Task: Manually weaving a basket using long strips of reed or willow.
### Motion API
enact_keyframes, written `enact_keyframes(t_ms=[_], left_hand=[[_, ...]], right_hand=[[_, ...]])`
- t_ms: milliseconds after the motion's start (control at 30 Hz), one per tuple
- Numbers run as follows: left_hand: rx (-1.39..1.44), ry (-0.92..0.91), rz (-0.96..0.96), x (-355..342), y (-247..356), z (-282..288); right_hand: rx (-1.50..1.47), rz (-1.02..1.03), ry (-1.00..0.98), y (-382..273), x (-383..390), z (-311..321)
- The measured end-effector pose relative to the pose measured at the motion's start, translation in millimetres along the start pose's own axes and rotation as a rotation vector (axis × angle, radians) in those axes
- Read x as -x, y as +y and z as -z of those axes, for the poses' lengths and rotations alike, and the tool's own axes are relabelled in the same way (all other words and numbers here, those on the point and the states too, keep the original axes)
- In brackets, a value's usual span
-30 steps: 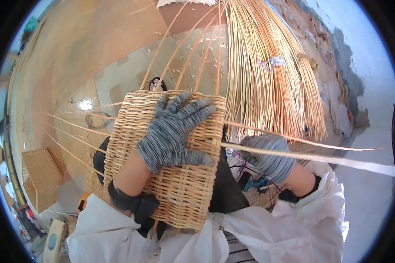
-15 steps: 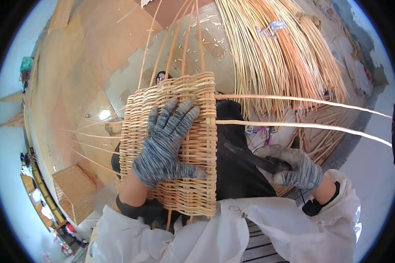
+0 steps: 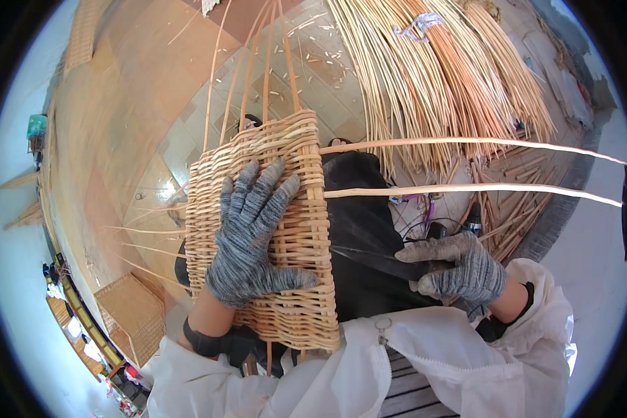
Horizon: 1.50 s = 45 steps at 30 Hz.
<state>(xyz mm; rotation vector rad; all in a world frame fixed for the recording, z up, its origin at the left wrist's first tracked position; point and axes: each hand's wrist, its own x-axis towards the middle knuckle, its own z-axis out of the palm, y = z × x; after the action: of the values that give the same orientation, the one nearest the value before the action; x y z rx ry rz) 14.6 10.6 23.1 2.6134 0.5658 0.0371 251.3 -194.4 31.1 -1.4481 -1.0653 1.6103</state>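
A flat woven wicker panel (image 3: 296,240) lies on my lap, tilted slightly, with long peeled rods sticking out of its far, left and right edges. My left hand (image 3: 254,240), in a grey knitted glove, presses flat on the weave, fingers spread and thumb pointing right. To the right of the panel, my gloved right hand (image 3: 463,268) hovers over my black-clad thigh. Its thumb and fingers close around a dark, narrow tool (image 3: 404,268), which blends into the black cloth, so its exact kind is unclear.
A big bundle of peeled rods (image 3: 425,83), tied with a pale strip, lies at the far right. Cut sticks (image 3: 519,209) are heaped nearer. A woven box-like piece (image 3: 129,310) stands at lower left. Small offcuts litter the tiled floor (image 3: 209,118).
The panel and my left hand have shifted a little left in the picture. My right hand has dropped slightly, and the dark tool in it has swung lower across my thigh.
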Motion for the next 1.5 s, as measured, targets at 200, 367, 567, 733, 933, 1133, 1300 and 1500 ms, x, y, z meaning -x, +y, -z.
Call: enact_keyframes(t_ms=[200, 367, 567, 733, 933, 1133, 1300, 1500], left_hand=[[0.054, -0.003, -0.018, 1, -3, 0], [0.043, 0.011, -0.039, 0, -4, -2], [0.056, -0.048, -0.045, -1, 1, 3], [0.041, -0.071, -0.022, -9, 3, 4], [0.047, -0.103, 0.017, -12, -5, 4], [0.079, -0.123, 0.038, -7, -17, -1], [0.13, -0.123, 0.04, -9, -22, -1], [0.159, -0.107, 0.055, -7, -25, -4]], right_hand=[[-0.57, -0.314, -0.003, 0, 2, -4], [-0.257, -0.377, -0.001, 3, 0, -2], [0.141, 0.18, 0.091, -18, -5, -2], [0.284, -0.018, -0.002, -53, -13, 17], [0.216, -0.238, -0.18, -73, -42, 36], [0.065, -0.517, -0.23, -55, -67, 35], [0.265, -0.026, -0.194, -33, -67, 37], [0.417, 0.409, -0.226, -21, -94, 35]])
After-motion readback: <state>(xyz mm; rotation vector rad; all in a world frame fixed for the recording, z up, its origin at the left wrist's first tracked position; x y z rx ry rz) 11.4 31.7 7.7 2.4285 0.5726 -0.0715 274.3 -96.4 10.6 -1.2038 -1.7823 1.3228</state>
